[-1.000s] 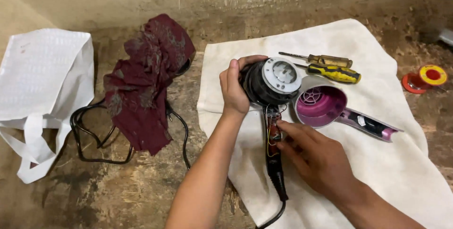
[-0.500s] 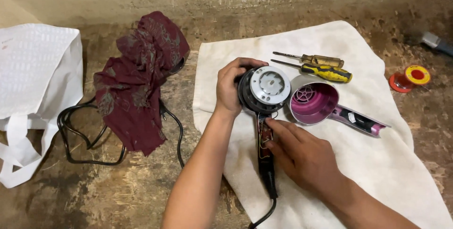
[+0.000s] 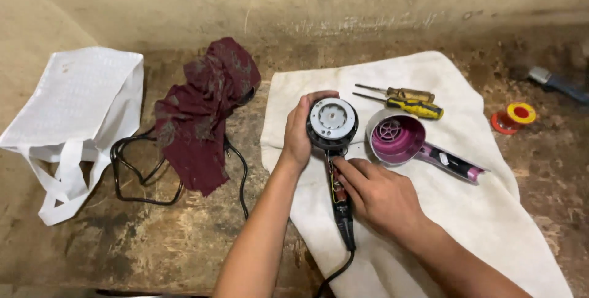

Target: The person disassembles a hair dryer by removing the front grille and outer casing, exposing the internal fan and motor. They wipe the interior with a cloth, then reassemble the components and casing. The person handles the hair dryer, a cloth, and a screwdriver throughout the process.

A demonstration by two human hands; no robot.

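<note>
Since the earlier frame, we are seeing the dryer's round front turned more squarely toward the camera, while both hands are keeping their places. Nearest us, the right hand (image 3: 377, 197) is lying over the handle, fingers curled and fingertips pressing on its opened side, seemingly to steady it. The left hand (image 3: 300, 132) is wrapping around the barrel's left side, bracing the opened hair dryer (image 3: 333, 135) just above the white towel (image 3: 491, 212), near the towel's left edge. We are looking at a black body with a pale grey round face and exposed parts along the handle; its black cord is trailing toward us. Right of it, the pink shell half (image 3: 405, 141) is lying hollow side up. Farther off, two screwdrivers (image 3: 405, 101) are resting side by side. To the left, a maroon cloth (image 3: 205, 111) is lying crumpled.
</note>
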